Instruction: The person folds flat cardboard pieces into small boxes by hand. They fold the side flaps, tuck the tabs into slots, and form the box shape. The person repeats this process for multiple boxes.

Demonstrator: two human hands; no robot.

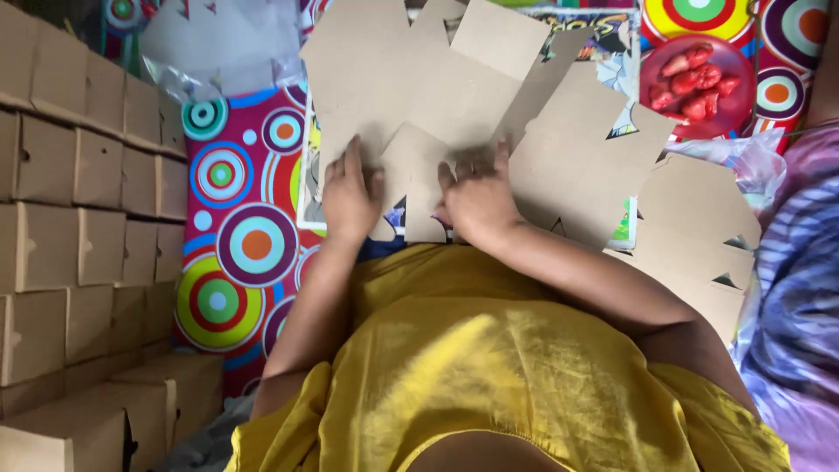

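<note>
A flat, unfolded cardboard box blank (411,79) lies on the patterned mat in front of me. My left hand (350,194) presses flat on its left part, fingers apart. My right hand (476,197) rests on it too, fingers on a small flap (418,175) between the two hands. Neither hand grips anything. More flat cardboard blanks (577,157) overlap to the right. My yellow garment (489,367) fills the lower middle of the view.
Stacked folded cardboard boxes (79,201) form a wall on the left. A red plate with red pieces of food (695,83) sits at the top right. A further pile of blanks (699,236) lies right, beside purple cloth (800,288). A bright circle-patterned mat (240,245) covers the floor.
</note>
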